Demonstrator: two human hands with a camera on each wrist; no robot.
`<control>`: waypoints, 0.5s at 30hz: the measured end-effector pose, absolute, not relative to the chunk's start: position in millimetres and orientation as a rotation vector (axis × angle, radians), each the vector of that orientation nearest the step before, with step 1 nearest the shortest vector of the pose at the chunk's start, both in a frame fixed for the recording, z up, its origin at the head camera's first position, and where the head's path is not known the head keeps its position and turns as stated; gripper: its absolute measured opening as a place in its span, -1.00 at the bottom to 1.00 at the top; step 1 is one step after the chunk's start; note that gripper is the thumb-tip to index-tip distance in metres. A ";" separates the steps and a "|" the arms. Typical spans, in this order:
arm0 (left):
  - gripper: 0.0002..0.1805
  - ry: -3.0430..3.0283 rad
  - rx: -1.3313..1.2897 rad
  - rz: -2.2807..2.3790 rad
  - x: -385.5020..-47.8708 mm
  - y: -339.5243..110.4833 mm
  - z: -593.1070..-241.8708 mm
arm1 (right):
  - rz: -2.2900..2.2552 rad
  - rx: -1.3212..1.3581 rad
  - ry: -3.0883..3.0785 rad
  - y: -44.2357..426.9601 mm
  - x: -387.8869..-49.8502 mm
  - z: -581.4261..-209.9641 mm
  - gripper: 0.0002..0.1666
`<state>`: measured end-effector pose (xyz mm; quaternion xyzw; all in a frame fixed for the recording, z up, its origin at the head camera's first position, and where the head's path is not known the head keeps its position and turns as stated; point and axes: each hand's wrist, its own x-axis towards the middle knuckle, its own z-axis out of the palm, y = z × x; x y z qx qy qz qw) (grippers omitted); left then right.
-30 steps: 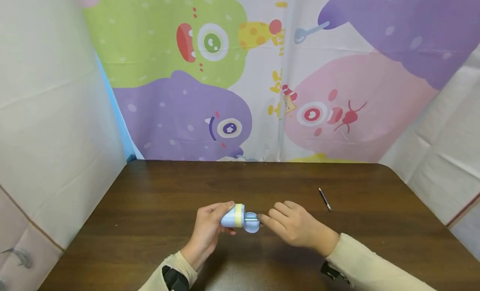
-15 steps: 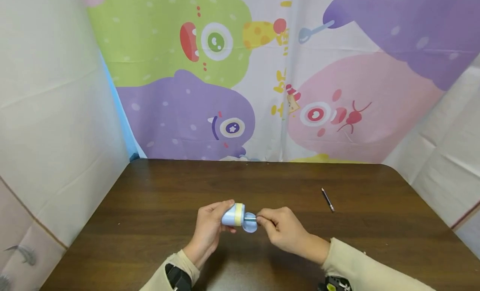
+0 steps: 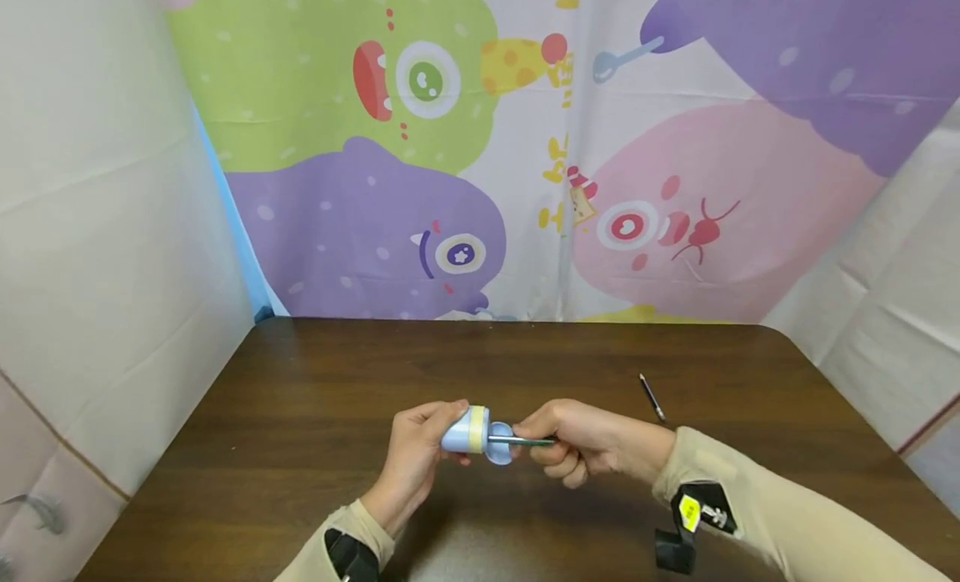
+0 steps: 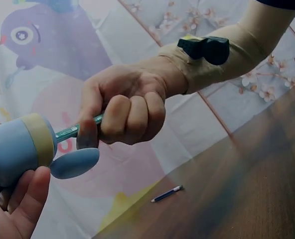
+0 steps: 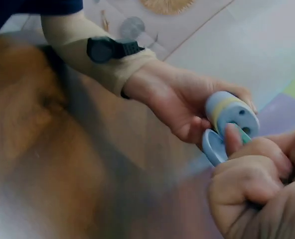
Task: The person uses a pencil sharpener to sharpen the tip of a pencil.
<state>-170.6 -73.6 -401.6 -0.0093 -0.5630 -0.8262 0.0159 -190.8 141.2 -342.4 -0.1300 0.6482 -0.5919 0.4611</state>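
My left hand (image 3: 411, 459) grips a light blue pencil sharpener (image 3: 456, 436) with a yellow band, thumb on top. Its flip lid (image 3: 500, 455) hangs open on the right side. Two round holes show in the sharpener's end face (image 5: 231, 115) in the right wrist view. A green pencil (image 4: 68, 133) sticks out of the sharpener, its inserted tip hidden. My right hand (image 3: 588, 439) pinches that pencil between thumb and index finger close to the lid, with the other fingers curled.
A short dark pencil (image 3: 651, 398) lies on the brown wooden table (image 3: 337, 382), behind the right hand. A cartoon-printed curtain (image 3: 525, 273) hangs at the table's far edge. Pale cloth panels (image 3: 112, 232) stand at both sides.
My right hand has turned over at the wrist around the green pencil, from knuckles up to thumb up, and more of the pencil shows. The left hand and sharpener stay nearly still.
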 end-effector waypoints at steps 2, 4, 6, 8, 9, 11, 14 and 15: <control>-0.87 -1.759 -0.033 -2.562 -170.2 -74.0 -401.2 | -1.446 -0.417 1.705 143.2 -189.7 -341.4 -0.63; -0.88 -1.767 -0.034 -2.560 -169.7 -73.6 -401.2 | -1.386 -0.628 1.953 145.4 -186.4 -340.4 -0.63; -0.88 -1.767 -0.031 -2.563 -169.7 -72.8 -401.6 | -1.211 -0.982 2.313 147.7 -182.2 -342.1 -0.67; -0.87 -1.760 -0.024 -2.570 -169.4 -72.2 -401.7 | -0.914 -1.466 2.684 149.0 -179.6 -346.7 -0.69; -0.87 -1.757 -0.022 -2.573 -169.3 -72.1 -401.7 | -0.727 -1.708 2.843 149.2 -179.3 -350.1 -0.70; -0.86 -1.752 -0.018 -2.581 -169.4 -72.2 -401.5 | -0.355 -2.148 3.036 149.8 -180.6 -358.5 -0.73; -0.86 -1.757 -0.006 -2.595 -169.3 -72.7 -401.5 | 0.002 -2.619 3.030 150.1 -186.4 -369.2 -0.72; -0.87 -1.759 -0.001 -2.599 -169.3 -72.8 -401.6 | 0.065 -2.709 3.003 150.2 -188.4 -372.4 -0.72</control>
